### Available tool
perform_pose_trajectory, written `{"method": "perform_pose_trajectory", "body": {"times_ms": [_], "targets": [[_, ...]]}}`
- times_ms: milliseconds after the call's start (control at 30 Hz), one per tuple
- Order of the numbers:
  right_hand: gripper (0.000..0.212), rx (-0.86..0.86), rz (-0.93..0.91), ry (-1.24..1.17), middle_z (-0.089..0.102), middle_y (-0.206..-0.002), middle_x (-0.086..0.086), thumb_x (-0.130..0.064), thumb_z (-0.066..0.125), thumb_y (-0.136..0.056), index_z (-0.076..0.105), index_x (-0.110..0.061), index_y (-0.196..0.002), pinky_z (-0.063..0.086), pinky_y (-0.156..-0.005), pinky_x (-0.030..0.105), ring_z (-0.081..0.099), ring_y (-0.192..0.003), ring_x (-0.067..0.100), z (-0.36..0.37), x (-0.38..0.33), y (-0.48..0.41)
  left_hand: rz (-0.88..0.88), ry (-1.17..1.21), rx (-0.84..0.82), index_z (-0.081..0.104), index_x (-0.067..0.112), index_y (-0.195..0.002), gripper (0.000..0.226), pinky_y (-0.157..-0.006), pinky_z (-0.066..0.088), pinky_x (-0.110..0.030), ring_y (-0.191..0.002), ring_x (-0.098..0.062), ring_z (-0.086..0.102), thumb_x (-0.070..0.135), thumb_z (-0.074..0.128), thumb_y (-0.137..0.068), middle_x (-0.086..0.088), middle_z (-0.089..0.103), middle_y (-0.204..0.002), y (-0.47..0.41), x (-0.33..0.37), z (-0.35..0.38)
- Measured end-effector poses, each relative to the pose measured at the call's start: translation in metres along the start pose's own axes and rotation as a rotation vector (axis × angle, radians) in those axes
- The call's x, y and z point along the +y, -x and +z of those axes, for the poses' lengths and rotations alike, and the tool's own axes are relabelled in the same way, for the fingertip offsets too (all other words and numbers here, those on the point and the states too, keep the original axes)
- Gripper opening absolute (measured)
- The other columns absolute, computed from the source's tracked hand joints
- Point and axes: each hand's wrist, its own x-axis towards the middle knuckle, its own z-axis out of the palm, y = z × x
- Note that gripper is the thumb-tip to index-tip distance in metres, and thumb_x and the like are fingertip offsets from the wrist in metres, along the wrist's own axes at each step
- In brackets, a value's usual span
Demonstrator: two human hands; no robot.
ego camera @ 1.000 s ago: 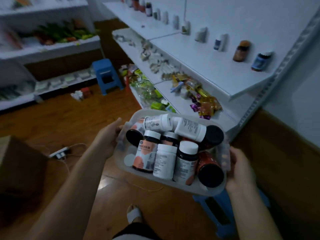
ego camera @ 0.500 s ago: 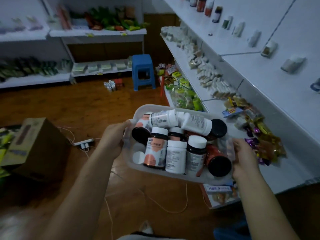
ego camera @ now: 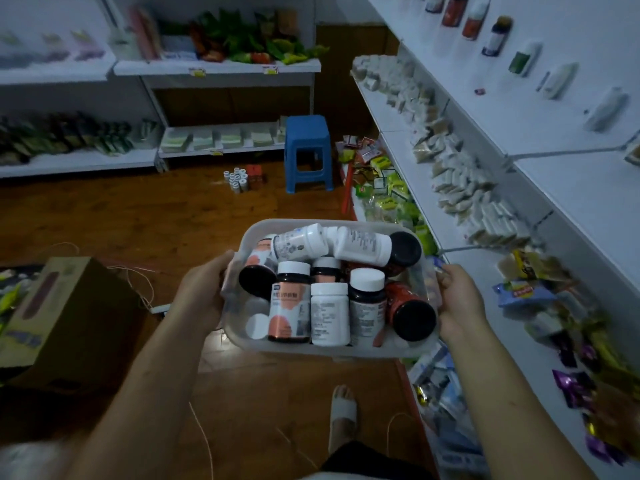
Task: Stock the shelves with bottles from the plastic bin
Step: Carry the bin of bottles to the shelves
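The translucent plastic bin (ego camera: 311, 350) has slid a touch leftward from the shelf edge, and a sandalled foot (ego camera: 343, 408) now shows further up at 6 o'clock. Long white metal shelving (ego camera: 554, 140) runs from 12 to 4 o'clock. Its top board carries a spaced row of shelf bottles (ego camera: 497, 36), and the lower boards are crowded with white packets (ego camera: 460, 181) and bright sweets (ego camera: 540, 271). White back shelves (ego camera: 214, 69) span 10 to 12 o'clock. A brown cardboard box (ego camera: 69, 317) sits on the wooden floor (ego camera: 138, 220) at 8 o'clock. A blue plastic stool (ego camera: 306, 133) stands at 12 o'clock, near a cluster of small white-capped floor bottles (ego camera: 237, 178). The bin hangs at centre, just beside the shelving, packed with white and dark binned bottles (ego camera: 329, 313), some upright, some lying. The left hand (ego camera: 204, 289) grips its 9 o'clock end with curled fingers, and the right hand (ego camera: 459, 299) grips the 3 o'clock end.
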Motion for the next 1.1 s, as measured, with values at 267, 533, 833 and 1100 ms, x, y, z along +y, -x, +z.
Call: {"method": "perform_pose_trajectory", "body": {"times_ms": [267,533,833,1100], "targets": [[0.044,-0.013,0.034,0.039,0.044,-0.048,-0.006,-0.018,0.056,-0.097,0.048,-0.023,-0.054,0.035,-0.036,0.019,0.04,-0.035,0.01,0.092,-0.078,-0.119,0.043,0.06,0.066,0.079,0.007,-0.112,0.044,-0.096,0.058,-0.05,-0.106,-0.037,0.074,0.046,0.063,-0.102,-0.021,0.079,-0.108,-0.08,0.074,0.062],[0.037,-0.052,0.013,0.121,0.045,-0.053,-0.005,-0.027,0.058,-0.095,0.049,-0.023,-0.059,0.034,-0.044,0.025,0.041,-0.042,0.013,0.189,-0.117,-0.239,0.038,0.116,-0.009,0.078,0.01,-0.122,0.068,-0.11,0.049,-0.063,-0.121,-0.043,0.069,0.065,0.08,-0.08,-0.022,0.075,-0.123,-0.213,0.145,0.079],[0.03,0.111,-0.031,0.224,0.057,-0.077,0.007,-0.035,0.076,-0.064,0.066,-0.019,-0.087,0.043,-0.055,0.032,0.052,-0.058,0.022,0.323,-0.144,-0.372,0.045,0.096,-0.133,0.076,0.003,-0.122,0.086,-0.113,0.049,-0.058,-0.119,-0.042,0.071,0.076,0.076,-0.076,-0.028,0.073,-0.124,-0.393,0.251,0.097],[0.028,0.145,-0.044,0.121,0.064,-0.078,0.006,-0.046,0.072,-0.077,0.075,-0.018,-0.08,0.044,-0.064,0.034,0.055,-0.063,0.024,0.402,-0.168,-0.468,0.025,0.04,-0.189,0.078,0.006,-0.118,0.079,-0.105,0.054,-0.053,-0.111,-0.04,0.073,0.077,0.064,-0.086,-0.026,0.074,-0.119,-0.504,0.344,0.131]]}}
